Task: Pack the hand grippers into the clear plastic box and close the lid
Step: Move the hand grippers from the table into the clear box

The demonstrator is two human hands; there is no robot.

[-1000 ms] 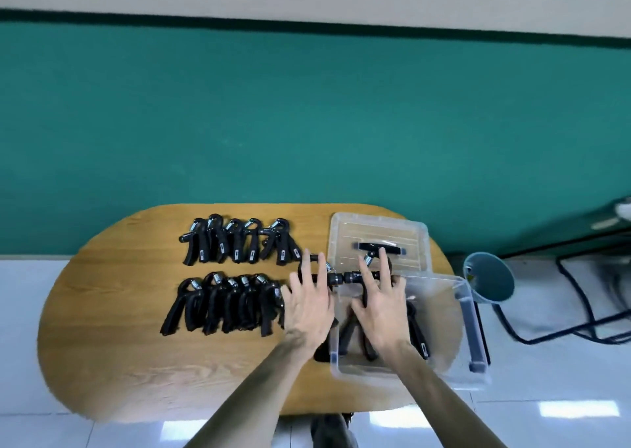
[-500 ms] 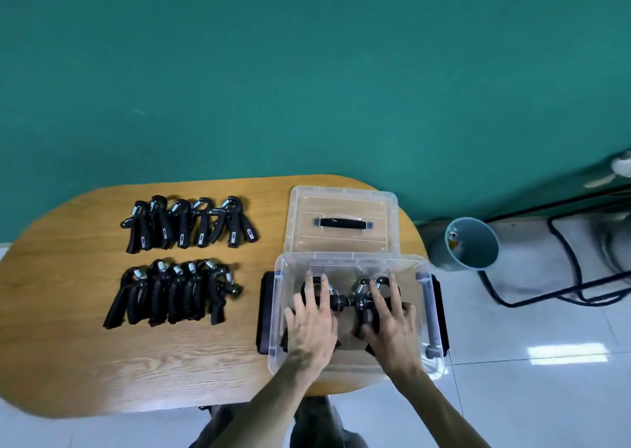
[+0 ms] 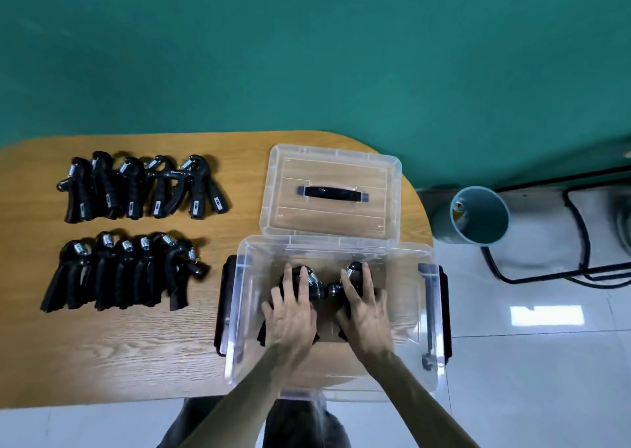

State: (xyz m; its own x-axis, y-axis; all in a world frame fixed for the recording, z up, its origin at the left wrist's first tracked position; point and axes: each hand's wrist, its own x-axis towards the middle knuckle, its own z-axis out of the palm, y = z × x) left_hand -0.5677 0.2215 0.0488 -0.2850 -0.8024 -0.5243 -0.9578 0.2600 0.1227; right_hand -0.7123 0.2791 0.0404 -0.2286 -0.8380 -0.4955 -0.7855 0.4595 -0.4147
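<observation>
box: clear box (image 3: 431,311) sits lower centre of frame, at the table's right end, overhanging the near edge toward you. Open top, so you can load straight down.
lid: lid (image 3: 331,191) lies flat just above the box in frame, black handle up. Parked close, probably so closing is one short move.
left hand: your left hand (image 3: 290,314) is inside the box, fingers straight and spread, palm down on a gripper (image 3: 312,285). Pressing, not curled round it.
right hand: your right hand (image 3: 363,306) is beside it in the box, same flat spread pose on a second gripper (image 3: 351,272). Not clamped either.
why flat: looks like you're seating the pair on the box floor; flat palms keep them from tipping.
axis in box: spring heads point to the top of frame, toward the lid; handles run down toward you. Long axis roughly vertical in frame. The two sit side by side, knobs meeting between your hands.
upper row: upper row (image 3: 143,184) of grippers, upper left on the table (image 3: 112,355), springs up-frame, handles splayed down.
lower row: lower row (image 3: 119,273) below it, same heading, leaning slightly left.
progress: two in, both rows still out, lid off. Early.
next: keep the same heading for later ones so they nest.
risk: box overhang; pressing near its front edge could tip it.
other: blue bin (image 3: 478,215) on the floor, right of the table.
</observation>
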